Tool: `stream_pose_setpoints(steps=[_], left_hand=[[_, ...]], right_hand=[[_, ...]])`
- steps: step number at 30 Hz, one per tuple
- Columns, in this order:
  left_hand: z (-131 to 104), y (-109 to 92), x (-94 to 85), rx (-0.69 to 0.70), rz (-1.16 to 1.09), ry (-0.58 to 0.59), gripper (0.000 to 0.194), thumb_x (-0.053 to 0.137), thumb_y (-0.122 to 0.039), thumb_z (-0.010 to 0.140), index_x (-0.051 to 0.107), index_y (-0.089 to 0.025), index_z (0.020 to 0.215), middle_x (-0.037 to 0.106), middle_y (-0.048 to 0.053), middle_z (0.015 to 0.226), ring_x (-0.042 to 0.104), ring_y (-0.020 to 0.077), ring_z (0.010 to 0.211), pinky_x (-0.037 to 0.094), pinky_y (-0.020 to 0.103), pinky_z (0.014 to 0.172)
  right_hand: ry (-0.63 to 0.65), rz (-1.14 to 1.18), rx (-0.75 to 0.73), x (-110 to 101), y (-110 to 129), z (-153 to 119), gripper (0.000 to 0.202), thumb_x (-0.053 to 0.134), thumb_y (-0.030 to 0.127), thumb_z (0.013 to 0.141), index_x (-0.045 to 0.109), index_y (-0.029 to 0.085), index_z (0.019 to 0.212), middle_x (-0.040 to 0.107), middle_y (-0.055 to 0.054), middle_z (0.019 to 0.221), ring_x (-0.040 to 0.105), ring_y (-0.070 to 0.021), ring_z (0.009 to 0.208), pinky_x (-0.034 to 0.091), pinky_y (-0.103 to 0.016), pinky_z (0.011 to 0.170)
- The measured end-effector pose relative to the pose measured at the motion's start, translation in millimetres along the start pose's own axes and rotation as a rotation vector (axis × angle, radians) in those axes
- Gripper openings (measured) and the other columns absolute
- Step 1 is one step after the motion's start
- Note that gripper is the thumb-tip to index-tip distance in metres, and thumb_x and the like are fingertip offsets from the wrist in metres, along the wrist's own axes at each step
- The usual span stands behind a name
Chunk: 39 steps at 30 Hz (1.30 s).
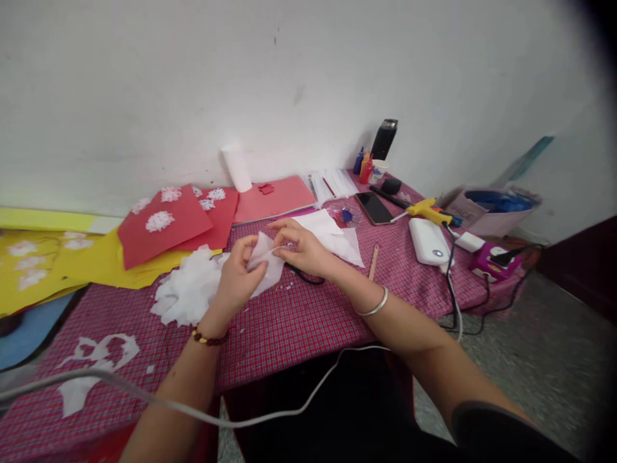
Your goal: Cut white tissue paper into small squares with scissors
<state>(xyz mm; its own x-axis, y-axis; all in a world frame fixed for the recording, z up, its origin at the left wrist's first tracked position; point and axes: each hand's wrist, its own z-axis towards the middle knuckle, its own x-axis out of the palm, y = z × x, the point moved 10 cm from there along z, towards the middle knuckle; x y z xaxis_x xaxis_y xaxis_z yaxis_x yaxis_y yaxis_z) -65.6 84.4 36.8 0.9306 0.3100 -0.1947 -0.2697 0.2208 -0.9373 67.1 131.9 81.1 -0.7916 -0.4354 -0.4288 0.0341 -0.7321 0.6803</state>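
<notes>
My left hand (240,275) and my right hand (303,247) hold a thin white sheet of tissue paper (270,273) between them, above the checked tablecloth (299,328). The fingers of both hands are closed on the sheet, which looks partly folded. Beside my left hand lies a pile of white tissue paper cutouts (186,289). Under my right hand a black loop (306,276) shows in part; the rest of it is hidden. More white paper sheets (332,235) lie just beyond my right hand.
Red cards (168,231) with paper flowers and yellow sheets (96,260) lie left. To the right are a phone (375,208), a yellow glue gun (424,210), a white power bank (428,242) and a pencil (373,260). A white cable (270,421) crosses in front.
</notes>
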Motion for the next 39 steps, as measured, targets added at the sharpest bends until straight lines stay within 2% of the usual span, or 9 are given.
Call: stream_pose_setpoints(steps=[4,7,9,14,17,21,24,33,39], left_hand=[[11.5,17.7,-18.0,-0.029,0.418,0.065,0.049,0.069,-0.02,0.069,0.066,-0.023,0.118,0.069,0.005,0.083,0.064,0.0259,0.078,0.05,0.039,0.08],[16.8,4.0,-50.0,0.072,0.735,-0.142,0.042,0.067,-0.024,0.074,0.068,-0.019,0.115,0.069,0.015,0.105,0.061,0.0367,0.105,0.042,0.052,0.098],[15.5,-8.8,-57.5,0.159,0.705,-0.235,0.043,0.067,-0.028,0.077,0.066,-0.019,0.119,0.064,0.018,0.12,0.054,0.038,0.12,0.038,0.053,0.104],[13.0,-19.7,-19.1,0.215,0.268,0.019,0.061,0.076,-0.034,0.073,0.058,-0.027,0.131,0.05,0.011,0.145,0.047,0.0305,0.133,0.042,0.046,0.105],[9.8,-22.0,4.5,0.186,0.211,0.199,0.052,0.085,-0.03,0.061,0.069,-0.026,0.11,0.048,0.01,0.147,0.04,0.0321,0.139,0.038,0.047,0.109],[3.7,-3.3,21.0,-0.033,0.043,0.401,0.021,0.085,-0.03,0.061,0.066,-0.021,0.064,0.07,0.007,0.088,0.066,0.0237,0.089,0.053,0.034,0.078],[2.0,13.9,16.1,-0.237,-0.184,0.355,0.025,0.084,-0.029,0.061,0.061,-0.019,0.061,0.058,-0.001,0.059,0.054,0.0122,0.053,0.043,0.023,0.05],[9.8,34.8,-11.1,-0.368,-0.569,-0.069,0.025,0.082,-0.015,0.058,0.064,-0.016,0.076,0.067,0.0,0.066,0.06,0.0119,0.057,0.05,0.021,0.052],[2.5,39.5,0.5,-0.484,-0.529,-0.006,0.018,0.075,-0.022,0.072,0.063,-0.014,0.083,0.064,0.001,0.058,0.052,0.0096,0.041,0.038,0.017,0.035]], right_hand=[[-0.134,-0.06,0.156,-14.5,-27.6,1.0,0.006,0.061,0.015,0.08,0.056,0.019,0.078,0.062,-0.007,0.109,0.058,-0.0213,0.106,0.043,-0.038,0.094],[-0.251,-0.105,0.288,-34.5,-46.5,-3.9,0.003,0.057,0.021,0.081,0.055,0.019,0.08,0.062,-0.003,0.086,0.057,-0.0187,0.084,0.043,-0.033,0.079],[-0.27,-0.066,0.33,-41.0,-51.7,-6.0,0.005,0.056,0.023,0.081,0.053,0.019,0.08,0.057,0.001,0.077,0.053,-0.0161,0.074,0.04,-0.03,0.07],[0.022,0.251,0.302,-15.3,-34.7,-4.7,0.012,0.058,0.025,0.083,0.048,0.019,0.079,0.045,0.005,0.066,0.039,-0.0099,0.059,0.031,-0.024,0.056],[0.156,0.383,0.267,-4.6,-17.6,-7.5,0.018,0.062,0.032,0.085,0.049,0.02,0.08,0.043,0.006,0.063,0.037,-0.0084,0.056,0.029,-0.023,0.054],[0.092,0.48,0.312,-13.4,-23.3,-9.0,0.025,0.065,0.039,0.083,0.048,0.021,0.081,0.045,0.007,0.064,0.038,-0.0076,0.056,0.03,-0.022,0.052],[-0.039,0.503,0.386,-26.4,-43.3,-11.0,0.027,0.066,0.038,0.08,0.045,0.021,0.081,0.048,0.005,0.068,0.044,-0.0078,0.058,0.034,-0.022,0.051],[0.049,0.49,0.547,-12.9,-72.3,-21.5,0.024,0.069,0.036,0.077,0.054,0.018,0.077,0.051,0.005,0.06,0.045,-0.0066,0.048,0.035,-0.02,0.042],[-0.055,0.427,0.621,-21.2,-77.0,-25.4,0.015,0.064,0.029,0.083,0.053,0.019,0.08,0.053,0.005,0.063,0.046,-0.0061,0.047,0.037,-0.018,0.04]])
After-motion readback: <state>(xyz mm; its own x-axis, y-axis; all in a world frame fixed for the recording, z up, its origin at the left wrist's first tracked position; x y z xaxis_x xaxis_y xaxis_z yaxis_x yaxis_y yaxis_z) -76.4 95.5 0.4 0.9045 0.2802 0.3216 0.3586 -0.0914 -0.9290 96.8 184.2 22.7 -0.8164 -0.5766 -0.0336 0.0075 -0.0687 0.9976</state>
